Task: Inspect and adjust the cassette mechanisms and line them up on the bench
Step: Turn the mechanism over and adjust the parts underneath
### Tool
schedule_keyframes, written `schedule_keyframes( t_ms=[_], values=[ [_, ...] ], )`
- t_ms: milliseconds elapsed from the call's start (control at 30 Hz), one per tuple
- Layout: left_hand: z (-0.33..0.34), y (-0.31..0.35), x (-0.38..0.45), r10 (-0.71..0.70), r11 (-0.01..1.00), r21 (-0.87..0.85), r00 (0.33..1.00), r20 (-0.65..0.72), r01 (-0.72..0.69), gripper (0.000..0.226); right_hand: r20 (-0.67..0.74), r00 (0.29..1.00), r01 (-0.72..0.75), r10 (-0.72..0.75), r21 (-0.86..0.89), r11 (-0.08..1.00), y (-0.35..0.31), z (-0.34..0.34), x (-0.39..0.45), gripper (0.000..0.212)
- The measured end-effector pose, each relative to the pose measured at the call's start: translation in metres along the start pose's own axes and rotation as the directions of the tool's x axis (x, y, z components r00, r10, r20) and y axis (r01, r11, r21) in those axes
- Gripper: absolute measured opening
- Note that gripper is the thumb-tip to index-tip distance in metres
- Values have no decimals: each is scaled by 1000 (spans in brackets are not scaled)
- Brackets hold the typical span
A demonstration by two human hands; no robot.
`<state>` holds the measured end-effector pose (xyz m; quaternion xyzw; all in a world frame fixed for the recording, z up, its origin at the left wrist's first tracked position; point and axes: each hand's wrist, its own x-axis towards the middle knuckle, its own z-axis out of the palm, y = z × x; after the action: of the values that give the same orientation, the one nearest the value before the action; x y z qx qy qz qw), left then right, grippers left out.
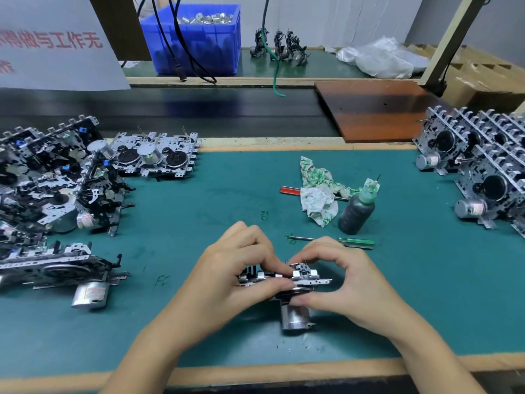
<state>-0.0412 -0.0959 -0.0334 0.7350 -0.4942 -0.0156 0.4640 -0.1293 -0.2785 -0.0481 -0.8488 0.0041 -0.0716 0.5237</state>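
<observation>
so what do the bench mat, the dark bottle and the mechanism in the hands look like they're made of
Bench mat: probably rubber or vinyl, matte teal, scuffed and pen-marked.
Dark bottle: likely soft translucent plastic with a green nozzle; graduation lines show on its side.
Cassette mechanism, held by the left hand and right hand: stamped sheet metal, bright silver, with a shiny cylindrical motor can below.

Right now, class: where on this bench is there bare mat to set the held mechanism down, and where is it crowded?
Bare green mat lies between the left pile of mechanisms and the rag; more lies between the bottle and the right row. Both edges are crowded. The hands hold the mechanism.
</observation>
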Motion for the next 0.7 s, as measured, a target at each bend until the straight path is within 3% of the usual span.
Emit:
schedule_keyframes(
  t_ms=[500,600,700],
  values=[
    [1,-1,1,20,999,28,1000,-20,-19,14,-37,999,24,-23,34,999,2,4,-2,31],
    [2,-1,1,16,1000,14,1000,-27,-15,11,-9,999,42,-42,-68,997,-2,2,-6,33],
    [2,-2,-1,9,1000,11,999,-33,-9,9,-60,990,97,-124,-342,935,4,-5,-15,44]
  ],
)
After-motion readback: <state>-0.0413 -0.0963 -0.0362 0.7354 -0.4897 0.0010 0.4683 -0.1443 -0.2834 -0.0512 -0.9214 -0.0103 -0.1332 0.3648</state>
